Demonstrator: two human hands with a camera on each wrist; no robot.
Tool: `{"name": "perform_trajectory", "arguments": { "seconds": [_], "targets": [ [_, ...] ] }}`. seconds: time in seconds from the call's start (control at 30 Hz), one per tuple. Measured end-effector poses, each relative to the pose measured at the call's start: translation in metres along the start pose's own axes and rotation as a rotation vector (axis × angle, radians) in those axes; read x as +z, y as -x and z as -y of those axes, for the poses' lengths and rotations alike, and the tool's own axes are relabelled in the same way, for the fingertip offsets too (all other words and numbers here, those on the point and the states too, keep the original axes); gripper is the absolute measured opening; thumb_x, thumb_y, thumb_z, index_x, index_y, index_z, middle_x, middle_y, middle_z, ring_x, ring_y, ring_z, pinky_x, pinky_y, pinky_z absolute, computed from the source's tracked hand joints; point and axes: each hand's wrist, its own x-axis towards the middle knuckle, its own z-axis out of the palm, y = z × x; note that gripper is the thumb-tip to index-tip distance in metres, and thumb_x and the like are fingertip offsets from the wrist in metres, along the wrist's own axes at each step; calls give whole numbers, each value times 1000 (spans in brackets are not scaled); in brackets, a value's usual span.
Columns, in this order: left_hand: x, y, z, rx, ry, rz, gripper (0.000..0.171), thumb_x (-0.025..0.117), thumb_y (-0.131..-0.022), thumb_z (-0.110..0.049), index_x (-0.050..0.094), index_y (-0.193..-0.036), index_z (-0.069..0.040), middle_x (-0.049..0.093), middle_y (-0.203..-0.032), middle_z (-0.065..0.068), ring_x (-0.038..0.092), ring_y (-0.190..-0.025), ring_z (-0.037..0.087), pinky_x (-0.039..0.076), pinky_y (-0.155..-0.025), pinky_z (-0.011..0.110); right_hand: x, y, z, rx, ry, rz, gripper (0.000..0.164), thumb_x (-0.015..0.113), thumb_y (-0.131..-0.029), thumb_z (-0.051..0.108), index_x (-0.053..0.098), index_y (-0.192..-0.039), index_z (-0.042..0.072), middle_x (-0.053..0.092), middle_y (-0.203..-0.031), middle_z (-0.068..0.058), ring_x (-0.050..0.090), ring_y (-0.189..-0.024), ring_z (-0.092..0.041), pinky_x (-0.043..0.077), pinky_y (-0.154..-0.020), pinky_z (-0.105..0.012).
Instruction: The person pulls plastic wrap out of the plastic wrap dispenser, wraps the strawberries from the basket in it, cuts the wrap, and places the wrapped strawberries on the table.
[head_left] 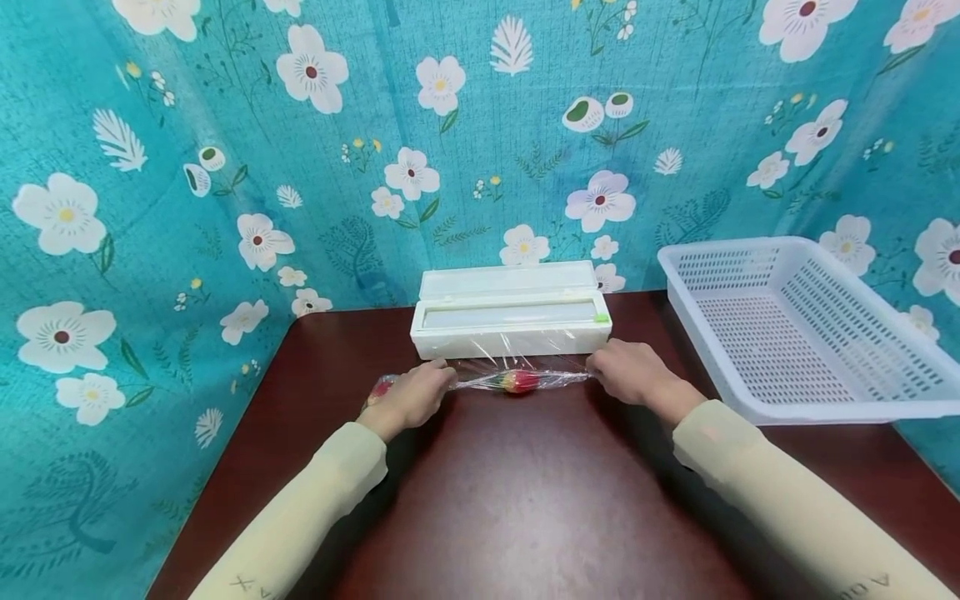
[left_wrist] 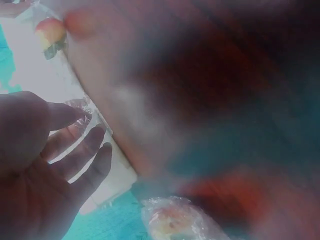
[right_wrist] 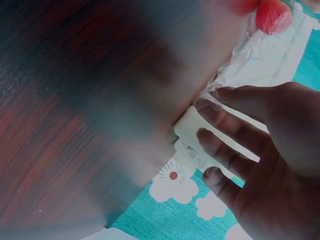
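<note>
My left hand (head_left: pixel 414 395) pinches one end of a strip of clear cling film (head_left: pixel 558 379) between thumb and forefinger. Its other end is pinched by my right hand (head_left: pixel 628 372). Stretched between them, the film is gathered around a small red-and-yellow fruit (head_left: pixel 520 382) with a green patch at one end. In the right wrist view, the fruit (right_wrist: pixel 274 17) shows red under the film, and bunched film (right_wrist: pixel 215 92) sits at the thumb and forefinger. Just behind, a white cling film dispenser (head_left: pixel 510 340) stands with its lid raised, film running from its front.
Another film-wrapped fruit (left_wrist: pixel 172 220) lies to the left of my left hand, partly hidden by it in the head view. A white slotted plastic basket (head_left: pixel 720 367) stands on the right of the dark brown table (head_left: pixel 510 500). A flowered turquoise cloth (head_left: pixel 465 167) hangs behind.
</note>
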Motion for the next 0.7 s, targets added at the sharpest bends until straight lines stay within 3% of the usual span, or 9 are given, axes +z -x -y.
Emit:
{"name": "perform_trajectory", "arguments": {
  "seconds": [0.2, 0.5, 0.7],
  "targets": [
    [-2, 11, -3, 47, -7, -3, 13, 63, -97, 3, 70, -104, -6, 63, -99, 7, 66, -98, 27, 56, -89, 44, -8, 7, 4, -35, -31, 39, 26, 70, -95, 7, 71, -72, 20, 54, -64, 6, 46, -63, -15, 38, -54, -31],
    [-5, 16, -5, 46, 15, 15, 15, 67, -94, 4, 68, -105, -5, 63, -101, 8, 65, -100, 26, 57, -91, 43, -11, 12, 2, -52, -71, 94, 27, 71, -94, 6, 67, -70, 18, 50, -64, 5, 45, -64, -14, 37, -55, -31],
    [-7, 18, -5, 37, 33, 64, 12, 65, -96, 2, 68, -106, -5, 63, -102, 7, 64, -100, 24, 56, -92, 42, -14, 13, 2, -68, -115, 204, 12, 74, -94, 8, 78, -88, 18, 67, -78, 6, 53, -71, -14, 48, -63, -35]
  ]
}}
